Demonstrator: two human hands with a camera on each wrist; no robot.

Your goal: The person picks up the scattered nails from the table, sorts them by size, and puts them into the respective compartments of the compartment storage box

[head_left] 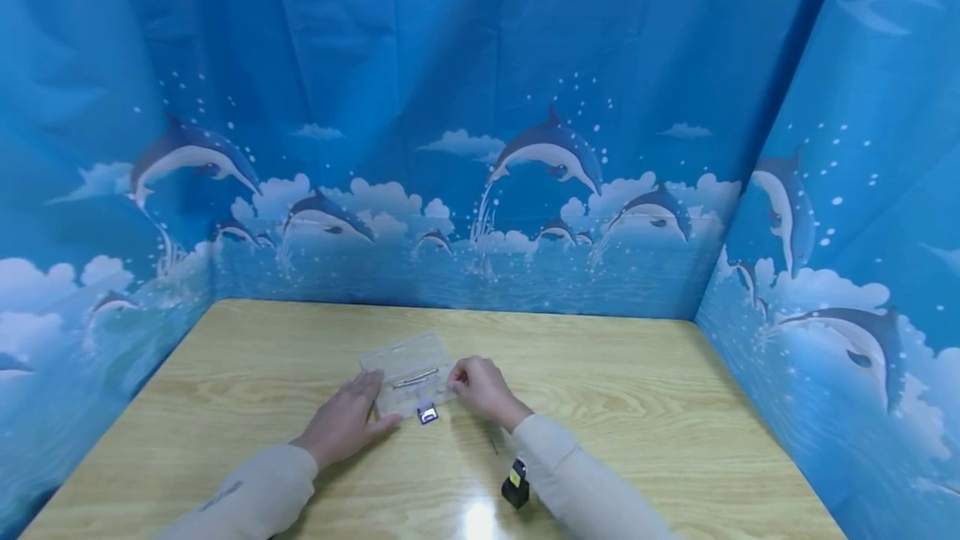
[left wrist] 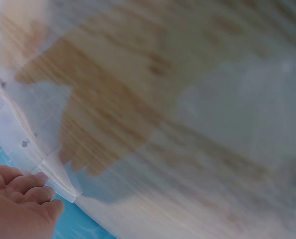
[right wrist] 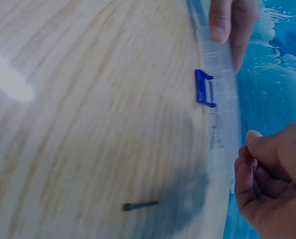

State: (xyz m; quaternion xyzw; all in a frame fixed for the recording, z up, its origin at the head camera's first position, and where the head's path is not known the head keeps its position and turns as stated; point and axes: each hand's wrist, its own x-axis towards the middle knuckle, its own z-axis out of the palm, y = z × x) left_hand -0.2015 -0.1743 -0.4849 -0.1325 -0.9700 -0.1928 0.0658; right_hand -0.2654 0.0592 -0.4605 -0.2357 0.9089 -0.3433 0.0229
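Note:
A clear plastic case lies with its lid folded back on the wooden table, a blue latch on its front. Slim silver metal pieces lie inside it. My left hand holds the case at its left end, thumb along the front and fingers on the far side. Over the right end of the case, my right hand pinches a thin dark pin-like piece between thumb and fingers; most of that piece is hidden.
A small dark screw lies on the table in front of the right hand. A black object with a yellow label stands beside the right sleeve. Dolphin-print curtains border the table at the back and sides.

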